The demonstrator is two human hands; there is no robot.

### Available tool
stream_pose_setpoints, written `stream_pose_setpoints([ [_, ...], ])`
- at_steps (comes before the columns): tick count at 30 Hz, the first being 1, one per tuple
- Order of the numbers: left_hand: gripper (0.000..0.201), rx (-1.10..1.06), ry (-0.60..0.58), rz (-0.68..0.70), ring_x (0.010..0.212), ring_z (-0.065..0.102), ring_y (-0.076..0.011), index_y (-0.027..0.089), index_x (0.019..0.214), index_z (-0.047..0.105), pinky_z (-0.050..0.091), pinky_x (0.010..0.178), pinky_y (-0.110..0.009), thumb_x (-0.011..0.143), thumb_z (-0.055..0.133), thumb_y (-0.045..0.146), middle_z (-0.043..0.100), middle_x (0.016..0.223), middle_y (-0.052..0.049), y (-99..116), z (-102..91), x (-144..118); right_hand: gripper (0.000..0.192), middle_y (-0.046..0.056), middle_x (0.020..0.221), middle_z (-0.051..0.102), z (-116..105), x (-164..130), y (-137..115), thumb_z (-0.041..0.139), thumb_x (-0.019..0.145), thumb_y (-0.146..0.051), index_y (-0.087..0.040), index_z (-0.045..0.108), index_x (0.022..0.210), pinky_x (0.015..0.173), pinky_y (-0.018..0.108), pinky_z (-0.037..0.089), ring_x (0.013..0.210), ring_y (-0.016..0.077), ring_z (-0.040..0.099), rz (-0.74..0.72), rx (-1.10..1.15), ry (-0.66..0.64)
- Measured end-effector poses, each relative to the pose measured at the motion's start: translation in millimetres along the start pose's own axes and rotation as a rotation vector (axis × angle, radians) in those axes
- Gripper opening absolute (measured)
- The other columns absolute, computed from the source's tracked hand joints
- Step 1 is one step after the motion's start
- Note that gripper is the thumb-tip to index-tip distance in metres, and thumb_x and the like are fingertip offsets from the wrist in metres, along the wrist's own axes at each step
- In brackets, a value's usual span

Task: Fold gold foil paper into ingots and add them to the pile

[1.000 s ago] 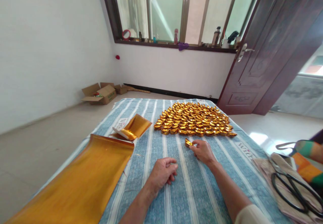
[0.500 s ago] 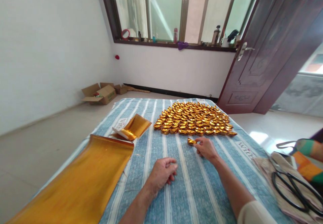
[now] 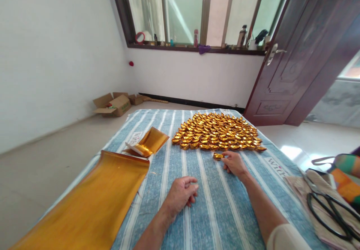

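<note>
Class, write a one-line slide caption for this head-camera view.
Right hand sets a folded gold ingot beside the ingot rows; left hand rests on striped cloth.

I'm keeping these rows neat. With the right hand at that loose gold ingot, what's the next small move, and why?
Probably nudge the folded gold ingot forward into the front row of the ingot pile: the right hand has it at its fingertips, just short of that row, apart from it.

Striped blue cloth point(image 3: 174, 220) covers the table, gold foil sheet point(image 3: 92, 201) near left with folded foil pieces point(image 3: 147, 143) beyond it, black scissors point(image 3: 332, 212) near right on beige cloth point(image 3: 299, 188), open cardboard boxes point(image 3: 114, 104) on floor far left, dark wooden door point(image 3: 306, 54) far right.
</note>
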State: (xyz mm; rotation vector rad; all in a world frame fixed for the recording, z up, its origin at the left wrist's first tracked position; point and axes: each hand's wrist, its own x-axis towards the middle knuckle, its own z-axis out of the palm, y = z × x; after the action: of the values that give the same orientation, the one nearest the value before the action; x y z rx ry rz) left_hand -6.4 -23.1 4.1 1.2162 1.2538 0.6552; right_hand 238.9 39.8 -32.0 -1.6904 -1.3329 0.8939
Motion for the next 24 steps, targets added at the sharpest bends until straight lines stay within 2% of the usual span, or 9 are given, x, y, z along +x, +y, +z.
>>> stream_pose_setpoints([
  [13,0.039,0.009,0.002,-0.006,0.046,0.051,-0.0089,0.007,0.104,0.060,0.039,0.041,-0.020,0.071,0.059,0.028,0.061,0.061,0.001,1.5,0.7,0.6,0.028,-0.007,0.042,0.054,-7.2,4.9,1.9,0.053,0.076,-0.023,-0.012,0.064,0.099,0.035,0.018,0.033,0.032,0.0088,0.045,0.021,0.011,0.080],
  [24,0.040,0.008,0.003,-0.007,0.046,0.051,-0.0086,0.008,0.103,0.061,0.039,0.042,-0.019,0.071,0.062,0.031,0.061,0.061,0.002,-0.3,-0.9,0.7,0.027,-0.006,0.044,0.056,-9.2,5.2,1.5,0.054,0.076,-0.026,-0.013,0.065,0.096,0.036,0.018,0.035,0.033,0.0094,0.046,-0.002,-0.005,0.063],
])
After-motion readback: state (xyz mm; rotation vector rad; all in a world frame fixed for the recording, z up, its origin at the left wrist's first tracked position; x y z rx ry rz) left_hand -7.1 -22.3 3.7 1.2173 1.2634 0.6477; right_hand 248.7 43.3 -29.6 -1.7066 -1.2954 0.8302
